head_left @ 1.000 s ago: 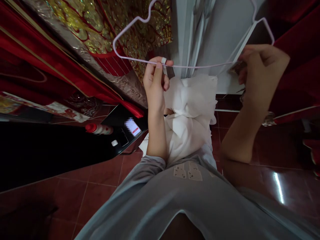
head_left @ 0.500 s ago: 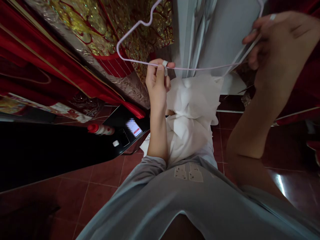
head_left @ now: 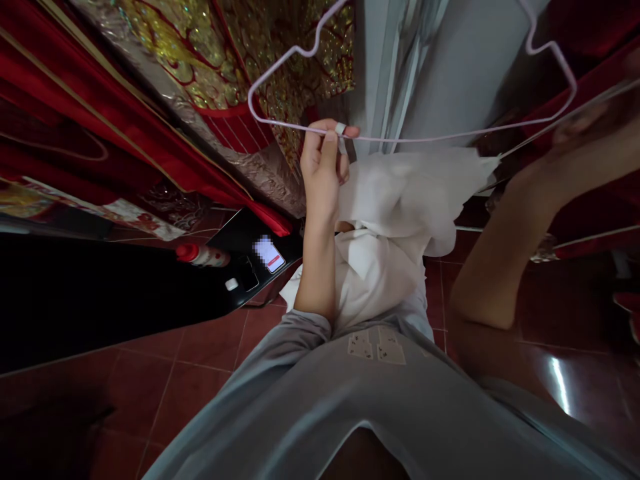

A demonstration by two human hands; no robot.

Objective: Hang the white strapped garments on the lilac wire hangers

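Observation:
My left hand (head_left: 324, 157) is closed round the bottom bar of a pale pink clothes hanger (head_left: 440, 139), with a white band on one finger. White sheer cloth (head_left: 400, 193) lies bunched over my lap, just below the hanger. From the cloth's right corner a thin white strap (head_left: 530, 139) runs taut, up and to the right. It reaches my right hand (head_left: 583, 127), which is blurred and dim at the right; the fingers appear closed on the strap. Where exactly they grip it is hard to make out.
Red and gold sequinned garments (head_left: 175, 60) hang at the left. On a black table (head_left: 125, 300) lie a lit phone (head_left: 273, 257), a dark phone (head_left: 249, 275), a white earbud case (head_left: 231, 284) and a red-capped bottle (head_left: 203, 255). A grey panel (head_left: 460, 73) stands ahead; dark red fabric hangs right.
My right hand has moved right and slightly down, drawing the strap out and stretching the white cloth's corner rightward. The hanger and my left hand have shifted slightly right; the hanger's right end now shows.

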